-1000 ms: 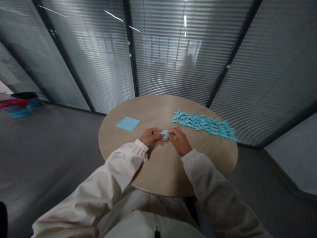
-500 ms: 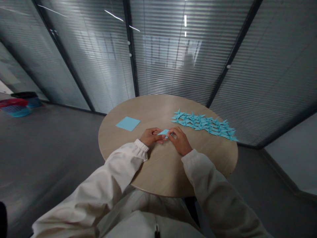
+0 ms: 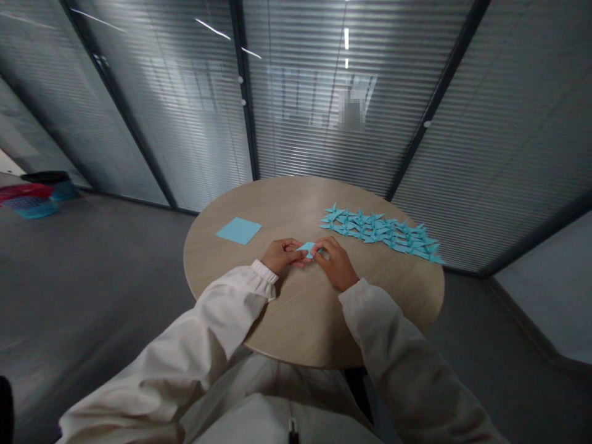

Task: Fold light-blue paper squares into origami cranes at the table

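Observation:
Both hands meet at the middle of a round wooden table (image 3: 305,320). My left hand (image 3: 280,254) and my right hand (image 3: 335,262) each pinch one end of a small folded piece of light blue paper (image 3: 306,248), held just above the tabletop. The fingers of both hands are curled round the paper's edges. Both arms wear white sleeves.
A flat square sheet of blue paper (image 3: 239,230) lies at the table's left. Several folded blue paper cranes (image 3: 379,232) lie in rows at the right back. Glass walls with blinds stand behind. Coloured basins (image 3: 32,195) sit on the floor far left.
The hands stay in the same place; only the fingers shift slightly on the folded paper.

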`<state>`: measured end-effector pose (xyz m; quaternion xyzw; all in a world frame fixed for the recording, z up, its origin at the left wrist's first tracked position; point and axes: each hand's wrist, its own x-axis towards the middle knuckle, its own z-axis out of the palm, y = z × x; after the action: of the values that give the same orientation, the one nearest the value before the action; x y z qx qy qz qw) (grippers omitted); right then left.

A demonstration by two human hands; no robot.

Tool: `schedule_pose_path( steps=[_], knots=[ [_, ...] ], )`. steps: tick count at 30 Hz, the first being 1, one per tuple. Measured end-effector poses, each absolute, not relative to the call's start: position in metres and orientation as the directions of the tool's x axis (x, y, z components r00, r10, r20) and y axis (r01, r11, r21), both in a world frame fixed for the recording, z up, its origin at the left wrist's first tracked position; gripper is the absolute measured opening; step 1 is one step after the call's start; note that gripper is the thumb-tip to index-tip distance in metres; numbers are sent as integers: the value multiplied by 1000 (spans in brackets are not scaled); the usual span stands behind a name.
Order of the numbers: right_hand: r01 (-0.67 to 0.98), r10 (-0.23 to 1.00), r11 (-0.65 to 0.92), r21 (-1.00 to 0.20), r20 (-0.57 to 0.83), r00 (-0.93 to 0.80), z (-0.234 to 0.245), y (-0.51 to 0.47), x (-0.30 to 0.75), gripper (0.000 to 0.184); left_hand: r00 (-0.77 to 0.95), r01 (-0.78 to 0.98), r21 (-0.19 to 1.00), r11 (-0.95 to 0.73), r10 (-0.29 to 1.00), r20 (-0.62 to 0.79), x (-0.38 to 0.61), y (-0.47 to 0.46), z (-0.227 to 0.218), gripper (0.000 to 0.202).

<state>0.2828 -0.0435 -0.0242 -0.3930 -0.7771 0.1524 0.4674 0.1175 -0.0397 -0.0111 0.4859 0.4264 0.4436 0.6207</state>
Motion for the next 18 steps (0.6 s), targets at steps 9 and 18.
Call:
schedule_pose_path(
  steps=[9,18],
  knots=[
    [476,768,628,-616,590,-249,-22,-45,283,6,260,-132,984,124,962,-86,116,-38,-14,35],
    [480,766,630,-610,590,-256,-23,-44,283,6,274,-106,987,120,958,-87,116,-39,-12,39]
  ],
)
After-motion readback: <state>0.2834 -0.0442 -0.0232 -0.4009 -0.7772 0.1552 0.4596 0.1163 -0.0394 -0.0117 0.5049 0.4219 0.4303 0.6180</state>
